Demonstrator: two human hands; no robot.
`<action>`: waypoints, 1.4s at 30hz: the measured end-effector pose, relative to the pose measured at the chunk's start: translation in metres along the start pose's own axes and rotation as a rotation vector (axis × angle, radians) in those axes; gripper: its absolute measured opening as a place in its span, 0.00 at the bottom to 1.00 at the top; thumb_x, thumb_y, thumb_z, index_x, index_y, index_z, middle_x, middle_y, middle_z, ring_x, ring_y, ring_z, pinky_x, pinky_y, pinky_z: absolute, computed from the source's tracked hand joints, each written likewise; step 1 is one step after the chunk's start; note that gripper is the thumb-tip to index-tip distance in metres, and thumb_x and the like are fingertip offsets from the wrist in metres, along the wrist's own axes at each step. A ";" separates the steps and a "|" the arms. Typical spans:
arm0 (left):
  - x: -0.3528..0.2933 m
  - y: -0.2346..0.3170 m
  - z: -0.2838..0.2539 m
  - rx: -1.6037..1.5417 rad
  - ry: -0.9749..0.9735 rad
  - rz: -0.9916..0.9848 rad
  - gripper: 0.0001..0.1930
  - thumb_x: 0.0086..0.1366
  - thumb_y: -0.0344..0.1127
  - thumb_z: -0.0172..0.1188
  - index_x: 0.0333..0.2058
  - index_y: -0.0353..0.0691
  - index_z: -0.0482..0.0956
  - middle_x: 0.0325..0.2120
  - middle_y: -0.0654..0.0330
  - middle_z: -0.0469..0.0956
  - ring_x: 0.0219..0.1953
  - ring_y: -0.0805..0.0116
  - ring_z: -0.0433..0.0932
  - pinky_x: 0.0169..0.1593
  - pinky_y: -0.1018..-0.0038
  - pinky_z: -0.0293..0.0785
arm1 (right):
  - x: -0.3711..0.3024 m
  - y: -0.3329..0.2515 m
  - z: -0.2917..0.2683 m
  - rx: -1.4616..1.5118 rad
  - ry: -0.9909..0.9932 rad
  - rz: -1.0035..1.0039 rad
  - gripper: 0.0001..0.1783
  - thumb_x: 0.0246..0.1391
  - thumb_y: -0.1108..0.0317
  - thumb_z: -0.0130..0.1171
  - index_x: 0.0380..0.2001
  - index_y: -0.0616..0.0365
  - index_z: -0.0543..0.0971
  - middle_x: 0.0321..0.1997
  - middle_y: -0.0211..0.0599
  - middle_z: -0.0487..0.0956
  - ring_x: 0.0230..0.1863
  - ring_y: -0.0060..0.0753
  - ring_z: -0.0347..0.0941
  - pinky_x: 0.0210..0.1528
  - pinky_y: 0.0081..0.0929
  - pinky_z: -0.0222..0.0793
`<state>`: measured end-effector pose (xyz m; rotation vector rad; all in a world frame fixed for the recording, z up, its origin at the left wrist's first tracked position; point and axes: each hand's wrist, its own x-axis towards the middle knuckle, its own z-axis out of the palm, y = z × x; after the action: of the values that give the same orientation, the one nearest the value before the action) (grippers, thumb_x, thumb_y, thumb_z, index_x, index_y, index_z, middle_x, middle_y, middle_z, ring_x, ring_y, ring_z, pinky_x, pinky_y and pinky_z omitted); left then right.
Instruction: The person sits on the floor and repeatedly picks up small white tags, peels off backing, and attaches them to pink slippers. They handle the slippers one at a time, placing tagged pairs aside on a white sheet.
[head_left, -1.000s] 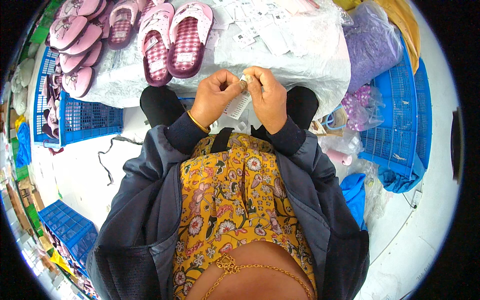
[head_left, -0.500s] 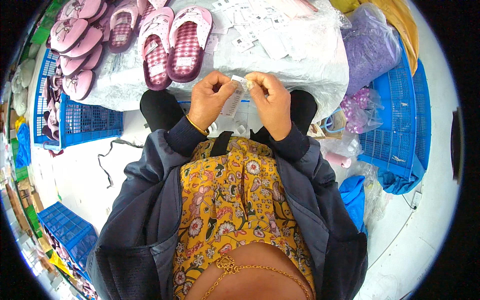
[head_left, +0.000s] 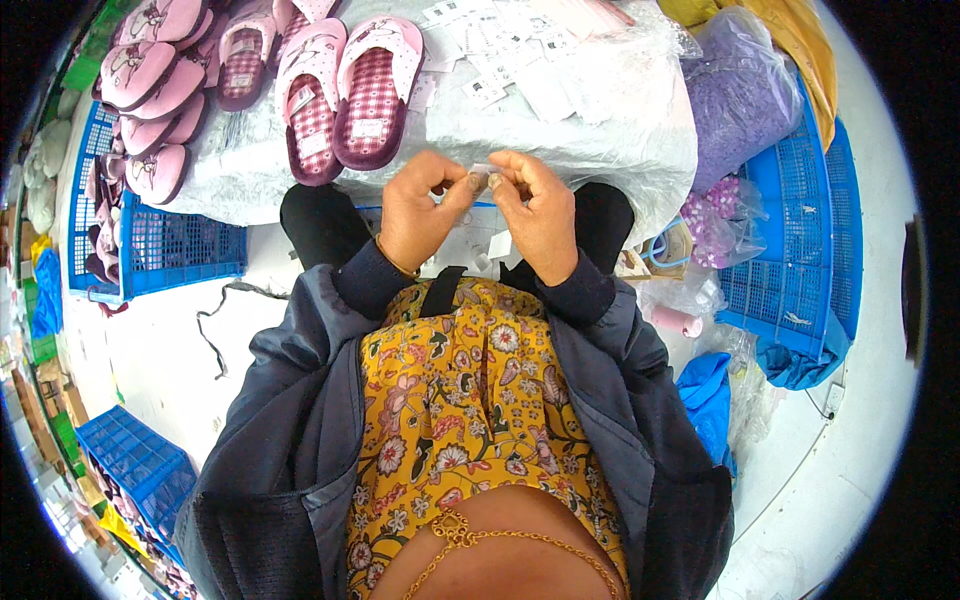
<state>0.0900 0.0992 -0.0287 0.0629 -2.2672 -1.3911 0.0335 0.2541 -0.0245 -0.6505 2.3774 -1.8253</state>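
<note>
In front of my lap, my left hand [head_left: 425,208] and my right hand [head_left: 535,212] meet with thumbs and forefingers pinched. Between their tips is a small white label [head_left: 482,169], its upper edge showing and the rest hidden by the fingers or turned away. Just beyond them, on the plastic-covered table, a pair of pink slippers [head_left: 372,100] with checked insoles and dark maroon edges lies with toes away from me. More white printed labels [head_left: 500,60] are spread over the table to the right of the slippers.
Pink slippers [head_left: 150,75] are piled at the table's left, above a blue crate [head_left: 185,245]. At the right, a plastic bag of purple stuff [head_left: 740,100] rests by blue crates [head_left: 790,270]. Another blue crate [head_left: 135,455] stands lower left. A black cord [head_left: 210,325] lies on the floor.
The label hung down between my hands with its printed face showing; now only a small part shows at my fingertips. My hands have drawn slightly closer together and lower.
</note>
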 end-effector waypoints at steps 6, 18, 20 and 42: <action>0.004 0.001 -0.007 0.231 -0.057 0.352 0.05 0.54 0.25 0.67 0.28 0.36 0.78 0.26 0.56 0.77 0.29 0.57 0.76 0.33 0.67 0.71 | -0.002 0.004 0.000 0.099 -0.027 0.031 0.10 0.56 0.74 0.60 0.42 0.63 0.79 0.31 0.39 0.81 0.29 0.23 0.76 0.33 0.24 0.72; 0.001 -0.020 -0.001 -0.197 -0.326 -0.283 0.07 0.67 0.32 0.57 0.37 0.33 0.78 0.26 0.64 0.76 0.30 0.80 0.71 0.35 0.79 0.70 | -0.004 0.010 -0.009 0.093 -0.147 0.004 0.08 0.54 0.73 0.63 0.38 0.62 0.79 0.33 0.40 0.81 0.30 0.31 0.78 0.34 0.28 0.72; 0.003 -0.017 -0.003 -0.133 -0.311 -0.297 0.07 0.66 0.32 0.58 0.35 0.33 0.78 0.25 0.62 0.75 0.28 0.78 0.71 0.33 0.77 0.69 | 0.001 0.015 -0.018 -0.124 -0.083 -0.251 0.09 0.52 0.73 0.64 0.38 0.61 0.79 0.33 0.40 0.81 0.29 0.38 0.77 0.35 0.33 0.72; 0.171 -0.035 0.058 0.510 -0.237 -0.057 0.23 0.51 0.50 0.72 0.39 0.39 0.82 0.38 0.52 0.75 0.39 0.59 0.78 0.44 0.66 0.75 | -0.002 0.023 -0.044 -0.069 0.033 -0.142 0.07 0.50 0.71 0.63 0.34 0.57 0.79 0.31 0.35 0.81 0.34 0.43 0.74 0.40 0.38 0.67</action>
<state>-0.0926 0.0830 -0.0165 0.1341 -2.7881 -0.8475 0.0152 0.2989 -0.0333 -0.8230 2.4841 -1.8269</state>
